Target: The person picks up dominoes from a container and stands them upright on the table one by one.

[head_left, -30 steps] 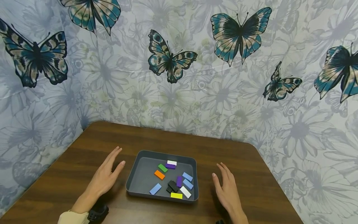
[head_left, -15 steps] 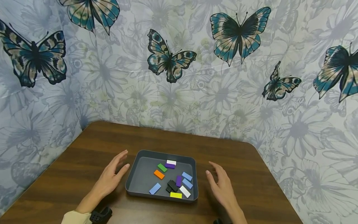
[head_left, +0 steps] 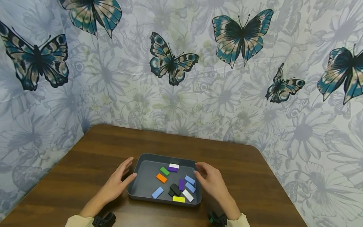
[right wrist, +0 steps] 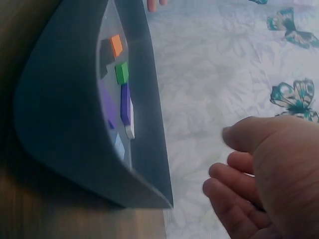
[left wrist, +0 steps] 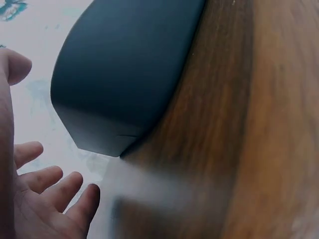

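The tray [head_left: 141, 179] sits on the table [head_left: 85, 157] between the two hands. The left hand [head_left: 117, 184] lies on the table against the tray's left wall; the right hand [head_left: 211, 183] is at its right wall, thumb over the rim. In the tray, small blocks [head_left: 175, 189] cluster just left of the right hand, others toward the far wall, and one block [head_left: 157, 191] near the front wall. Behind the table's far edge stands the wall covering [head_left: 181, 94].

text: none legible | tray [head_left: 135, 186], blocks: apparently unmarked
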`<state>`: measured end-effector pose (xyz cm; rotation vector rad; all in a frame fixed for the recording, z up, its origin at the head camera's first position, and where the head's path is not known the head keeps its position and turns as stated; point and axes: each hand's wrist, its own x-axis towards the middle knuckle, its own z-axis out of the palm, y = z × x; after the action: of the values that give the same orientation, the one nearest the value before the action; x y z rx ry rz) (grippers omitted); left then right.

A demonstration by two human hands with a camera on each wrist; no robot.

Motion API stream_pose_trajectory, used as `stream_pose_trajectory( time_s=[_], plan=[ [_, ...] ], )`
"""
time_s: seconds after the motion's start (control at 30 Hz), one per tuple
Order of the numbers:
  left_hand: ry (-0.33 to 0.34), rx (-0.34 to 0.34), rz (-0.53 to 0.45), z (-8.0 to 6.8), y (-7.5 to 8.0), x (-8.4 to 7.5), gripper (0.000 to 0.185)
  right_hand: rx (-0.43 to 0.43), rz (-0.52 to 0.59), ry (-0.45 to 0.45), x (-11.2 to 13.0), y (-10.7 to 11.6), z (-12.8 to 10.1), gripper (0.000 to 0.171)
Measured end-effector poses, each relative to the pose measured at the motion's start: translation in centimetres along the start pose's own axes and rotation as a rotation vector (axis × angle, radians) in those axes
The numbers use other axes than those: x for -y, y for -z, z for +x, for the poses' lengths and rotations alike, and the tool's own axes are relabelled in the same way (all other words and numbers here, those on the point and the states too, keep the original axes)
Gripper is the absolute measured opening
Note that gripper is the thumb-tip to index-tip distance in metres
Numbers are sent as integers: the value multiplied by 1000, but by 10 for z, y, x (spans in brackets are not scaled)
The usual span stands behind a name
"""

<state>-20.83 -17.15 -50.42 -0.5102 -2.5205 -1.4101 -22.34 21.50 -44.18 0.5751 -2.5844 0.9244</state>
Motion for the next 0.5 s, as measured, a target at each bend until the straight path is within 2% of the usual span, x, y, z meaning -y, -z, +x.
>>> stream_pose_trajectory(
  time_s=[0.23, 0.37, 0.5],
  plan=[
    [72, 67, -15, -5, -7, -3, 77, 116, -28, 1, 7, -16, 8, 27],
    [138, 126, 3, -4, -10, -5, 83, 122, -95, 26, 9, -25, 11, 27],
    [137, 161, 55, -2, -8, -7, 84, 124, -161, 40, 7, -34, 12, 26]
  ],
)
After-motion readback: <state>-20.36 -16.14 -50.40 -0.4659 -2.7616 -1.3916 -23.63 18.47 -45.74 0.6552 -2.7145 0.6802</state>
